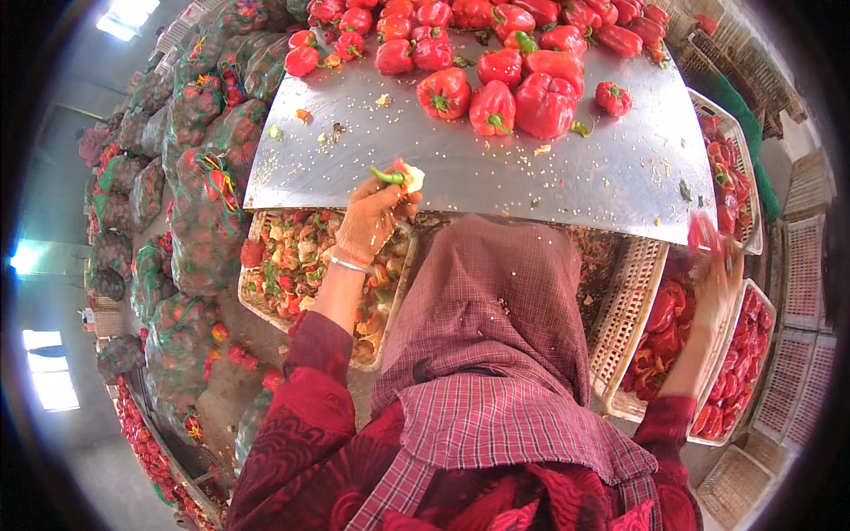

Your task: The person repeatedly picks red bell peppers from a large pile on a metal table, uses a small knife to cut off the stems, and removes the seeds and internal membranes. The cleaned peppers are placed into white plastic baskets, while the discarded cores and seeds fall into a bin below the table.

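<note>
In an orange knit glove, my left hand (378,212) grips a red pepper's core (410,178) with its green stem, at the near edge of the metal table (332,152). Below it stands a plastic crate (249,292) of pepper cores and scraps. My right hand (717,265), blurred by motion, is above a crate of red pepper pieces (664,312), beyond the table's right corner. A blurred red pepper piece (702,232) is at its fingers; whether it is held I cannot tell. Whole red peppers (546,105) lie on the far part of the table, with seeds scattered about.
Mesh sacks of peppers (206,245) are piled on the left. More crates of red pepper pieces (737,358) stand at the right, one beside the table's right edge (747,159). Stacked plastic crates (803,265) line the far right. Loose peppers (242,356) lie on the floor.
</note>
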Motion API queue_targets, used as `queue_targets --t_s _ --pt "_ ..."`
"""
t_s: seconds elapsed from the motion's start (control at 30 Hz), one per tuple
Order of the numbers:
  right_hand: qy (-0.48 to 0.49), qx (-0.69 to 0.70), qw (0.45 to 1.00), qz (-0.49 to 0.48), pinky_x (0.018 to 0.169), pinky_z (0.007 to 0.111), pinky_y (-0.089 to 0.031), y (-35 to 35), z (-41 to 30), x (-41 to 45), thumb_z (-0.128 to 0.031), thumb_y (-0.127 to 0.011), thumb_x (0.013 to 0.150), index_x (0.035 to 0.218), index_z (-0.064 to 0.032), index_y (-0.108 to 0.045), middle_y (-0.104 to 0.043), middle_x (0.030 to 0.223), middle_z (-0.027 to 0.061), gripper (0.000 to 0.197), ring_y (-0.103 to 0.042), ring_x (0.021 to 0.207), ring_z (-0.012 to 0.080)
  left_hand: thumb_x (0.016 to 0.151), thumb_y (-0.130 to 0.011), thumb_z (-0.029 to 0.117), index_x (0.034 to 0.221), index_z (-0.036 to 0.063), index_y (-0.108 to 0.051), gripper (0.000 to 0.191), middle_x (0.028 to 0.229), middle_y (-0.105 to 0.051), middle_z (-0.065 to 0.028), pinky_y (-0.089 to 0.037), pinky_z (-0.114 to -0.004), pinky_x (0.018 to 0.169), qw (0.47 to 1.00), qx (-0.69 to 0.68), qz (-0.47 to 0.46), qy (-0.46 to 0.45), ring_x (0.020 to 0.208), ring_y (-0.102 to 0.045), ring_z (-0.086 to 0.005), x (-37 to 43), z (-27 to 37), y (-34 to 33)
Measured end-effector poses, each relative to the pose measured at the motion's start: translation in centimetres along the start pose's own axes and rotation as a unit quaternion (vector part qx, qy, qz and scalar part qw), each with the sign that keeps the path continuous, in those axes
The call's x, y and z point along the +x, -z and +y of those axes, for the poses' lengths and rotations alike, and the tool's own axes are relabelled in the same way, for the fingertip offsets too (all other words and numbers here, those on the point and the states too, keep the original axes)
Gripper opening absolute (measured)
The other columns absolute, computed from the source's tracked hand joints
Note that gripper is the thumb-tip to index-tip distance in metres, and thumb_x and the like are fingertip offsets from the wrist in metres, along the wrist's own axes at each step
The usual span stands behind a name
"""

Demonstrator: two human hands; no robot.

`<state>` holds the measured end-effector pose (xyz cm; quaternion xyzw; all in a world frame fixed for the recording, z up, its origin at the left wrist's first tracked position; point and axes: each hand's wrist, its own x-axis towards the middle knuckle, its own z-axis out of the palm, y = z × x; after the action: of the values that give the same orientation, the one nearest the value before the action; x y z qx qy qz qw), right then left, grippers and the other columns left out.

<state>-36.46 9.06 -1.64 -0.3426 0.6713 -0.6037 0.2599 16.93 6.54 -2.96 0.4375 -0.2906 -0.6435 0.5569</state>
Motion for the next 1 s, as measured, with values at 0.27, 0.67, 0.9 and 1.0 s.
queue_targets --t_s 0.27,0.67,0.9,1.0 --pt "-0.125 -0.076 0.989 -0.019 0.05 0.02 -0.041 4.4 3.5 -6.4 -0.012 -0.064 0.088 0.13 -0.0056 -0.056 -0.063 0.102 0.0034 0.043 -0.052 0.062 0.0052 0.09 -0.058 0.001 0.117 -0.0012 -0.054 0.028 0.102 -0.065 -0.0079 -0.053 -0.027 0.073 0.957 0.288 -0.023 -0.034 0.089 -0.063 -0.0149 -2.2 0.3 -3.0" --pt "-0.15 0.051 0.766 -0.623 0.054 0.027 -0.049 -28.5 -7.8 -21.2 -0.034 -0.069 0.085 0.117 -0.0038 -0.057 -0.065 0.084 0.0074 0.046 -0.064 0.065 0.0151 0.087 -0.06 0.001 0.105 -0.0003 -0.061 0.018 0.091 -0.062 -0.0047 -0.047 -0.023 0.053 0.973 0.183 0.136 -0.037 0.071 -0.06 -0.0097 -7.7 0.7 -1.6" --pt "-0.523 0.244 0.602 -0.552 0.033 0.028 -0.032 -33.0 -5.1 -23.1 -0.039 -0.056 0.09 0.076 -0.0068 -0.056 -0.054 0.053 0.0039 0.035 -0.047 0.037 0.0134 0.087 -0.062 0.005 0.095 0.003 -0.057 0.009 0.091 -0.061 -0.0117 -0.049 -0.037 0.066 0.659 0.662 0.03 -0.356 0.077 -0.06 -0.0283 -12.0 3.7 -2.5" --pt "-0.223 0.037 0.72 -0.656 0.042 0.032 -0.043 -34.9 -5.0 -24.8 -0.039 -0.059 0.088 0.092 -0.0004 -0.058 -0.063 0.069 0.0122 0.039 -0.059 0.052 0.0205 0.09 -0.058 0.005 0.099 0.0048 -0.055 0.009 0.094 -0.061 -0.0101 -0.049 -0.033 0.058 0.739 0.564 0.048 -0.364 0.078 -0.063 -0.0211 -12.7 4.7 -2.7"
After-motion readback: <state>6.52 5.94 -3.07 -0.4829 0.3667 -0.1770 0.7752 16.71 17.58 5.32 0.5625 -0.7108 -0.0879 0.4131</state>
